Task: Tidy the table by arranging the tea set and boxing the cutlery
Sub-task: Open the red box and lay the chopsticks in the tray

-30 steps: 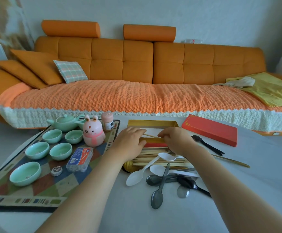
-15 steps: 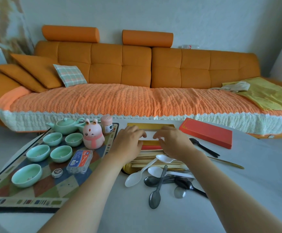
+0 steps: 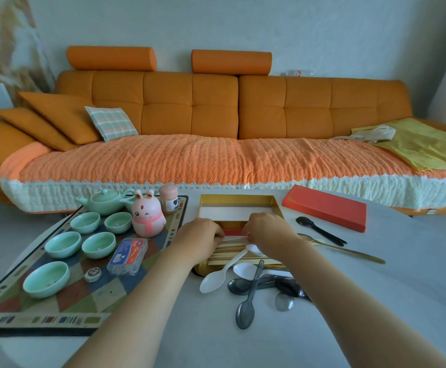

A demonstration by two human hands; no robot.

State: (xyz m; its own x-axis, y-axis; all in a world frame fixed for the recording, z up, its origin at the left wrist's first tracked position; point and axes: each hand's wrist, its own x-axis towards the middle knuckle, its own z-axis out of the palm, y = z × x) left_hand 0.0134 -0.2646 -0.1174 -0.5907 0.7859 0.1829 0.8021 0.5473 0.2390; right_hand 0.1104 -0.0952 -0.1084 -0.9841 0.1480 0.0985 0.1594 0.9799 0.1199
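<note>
1. Left hand [image 3: 199, 236]: the fingers [image 3: 217, 232] were bent down and closed on the chopsticks [image 3: 229, 248], toward the bundle's left part.
2. Right hand [image 3: 265, 228]: the fingers [image 3: 251, 231] were curled the same way and gripped the same bundle. The two sets of fingertips were near each other but apart.
3. Chopsticks: a pale bundle lay crosswise under the fingers and on the person's side of them, inside the gold box [image 3: 236, 199].
4. Gold box: it stood open on the surface [image 3: 375, 301]. Its white and red lining showed just beyond the fingers.
5. Red lid [image 3: 325, 207]: it lay flat on the surface, beyond and to the right of the right fingers, apart from the box.
6. Black spoon [image 3: 320, 231] and gold spoon [image 3: 349, 252]: they lay side by side to the right of the right fingers.
7. White spoons [image 3: 215, 278]: they were nearer the person than the fingers. One handle rested across the chopsticks.
8. Grey spoons [image 3: 245, 312]: they formed an overlapping heap nearer still, touching the white ones.
9. Teapot [image 3: 105, 200] and five green cups [image 3: 98, 244]: they stood upright on the patterned mat [image 3: 30, 314], well to the left of the left fingers.
10. Pink rabbit figure [image 3: 147, 213], pink jar [image 3: 168, 197] and clear plastic case [image 3: 129, 254]: they were on the mat, between the cups and the left fingers.
11. Orange sofa [image 3: 216, 107]: it stood far beyond the fingers, behind the surface.
</note>
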